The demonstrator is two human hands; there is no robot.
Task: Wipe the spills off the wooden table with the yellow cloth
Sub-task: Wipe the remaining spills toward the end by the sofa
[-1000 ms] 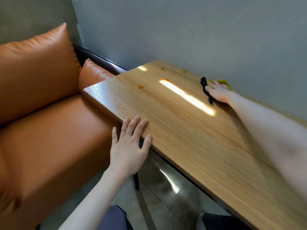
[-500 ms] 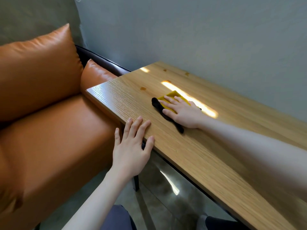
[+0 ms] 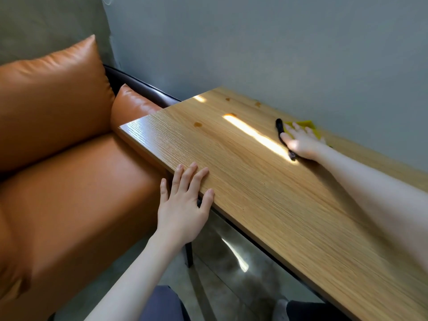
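Hands: right hand (image 3: 302, 144), upper right of frame, lies flat w/ fingers spread, palm down, pressing the yellow cloth (image 3: 308, 126) onto the wooden table (image 3: 266, 200); slightly motion-blurred. Left hand (image 3: 183, 200), centre of frame, is open w/ fingers spread, fingertips resting on the table's near edge, palm hanging off it; holds nothing. Largest items next: orange leather sofa (image 3: 69, 193) fills the left half of frame, w/ a big back cushion (image 3: 51, 105) at upper left and a smaller cushion (image 3: 132, 105) just beside the table's far-left corner. Grey wall (image 3: 278, 42) spans the top and right; table's far edge runs along it. Table top runs diagonally from upper centre to lower right, light wood grain, w/ a bright streak of reflected light (image 3: 254, 135) between the two hands. Dark table leg (image 3: 188, 253) shows below the left wrist; glossy floor (image 3: 231, 262) beneath. Cloth: yellow w/ a dark edge (image 3: 281, 133) sticking out left of the right hand, lying near the wall side of the table, mostly covered by the hand. Smallest: brown spill spots remain on the wood, one (image 3: 198, 124) toward the table's left end, one (image 3: 232, 115) at the top of the light streak, two more (image 3: 228, 99) and (image 3: 257, 103) near the wall, all apart from the cloth.
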